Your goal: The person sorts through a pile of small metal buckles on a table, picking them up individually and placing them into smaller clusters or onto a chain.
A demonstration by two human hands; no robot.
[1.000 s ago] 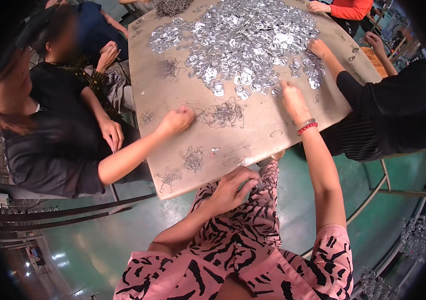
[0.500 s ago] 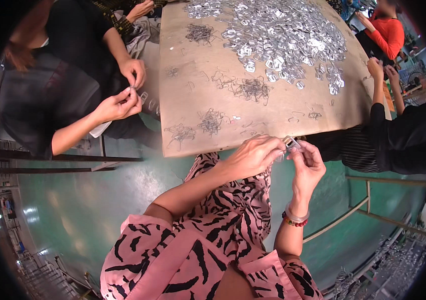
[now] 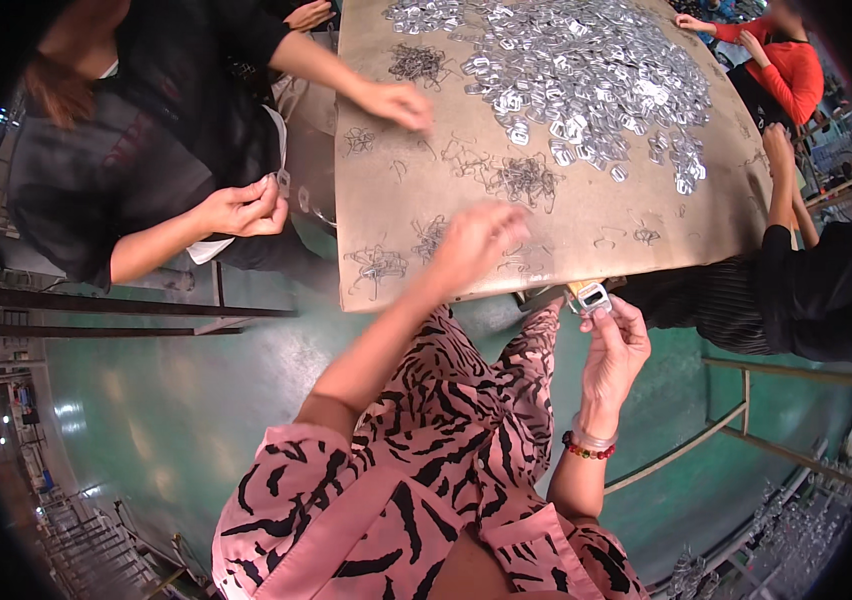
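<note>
Just off the table's near edge, my right hand (image 3: pixel 618 348) pinches a small silver metal buckle (image 3: pixel 593 298) between thumb and fingers. The buckle is a flat frame with a dark opening. My left hand (image 3: pixel 481 246) is over the near part of the table, smeared by motion, so its fingers cannot be read. Close to it lie a tangle of thin bent wire pieces (image 3: pixel 524 180) and a smaller wire bunch (image 3: pixel 432 237). Another wire cluster (image 3: pixel 378 263) sits near the table's left corner.
A large heap of silver buckles (image 3: pixel 586 80) covers the far part of the brown-topped table (image 3: pixel 376 190). At the left, a co-worker's hand (image 3: pixel 251 208) holds a small metal piece; their other hand (image 3: pixel 396 104) reaches over the table. More people work at the right.
My left hand has left the buckle and moved left over the table. My right hand still holds the buckle. The left co-worker's one hand has moved out above the table.
</note>
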